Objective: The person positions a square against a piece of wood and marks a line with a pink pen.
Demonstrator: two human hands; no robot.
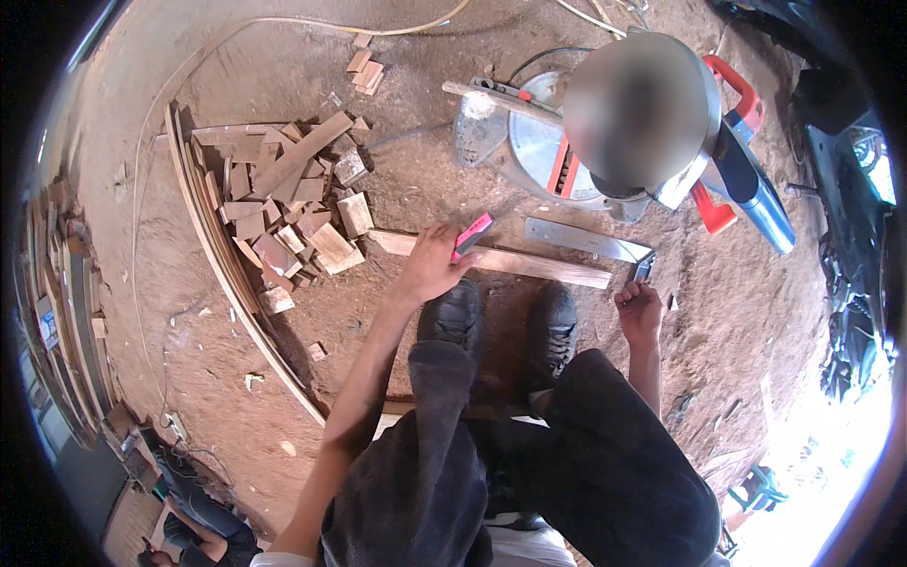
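My left hand [433, 267] is closed round a pink, dark-ended oblong tool [472, 236] whose exact kind I cannot make out. Beneath that hand a narrow wooden strip [543, 266] runs across in front of my shoes. My right hand [641, 314] has its fingers curled at the dark handle of a try square [590, 240]. The square's metal blade points left, just beyond the strip and apart from it.
A miter saw [539, 151] with a red handle stands on the dirt floor at the far right. Wood offcuts [293, 203] are heaped at left beside long boards [213, 231]. A pale cable [142, 161] curves along the far left. Another person [203, 524] is at lower left.
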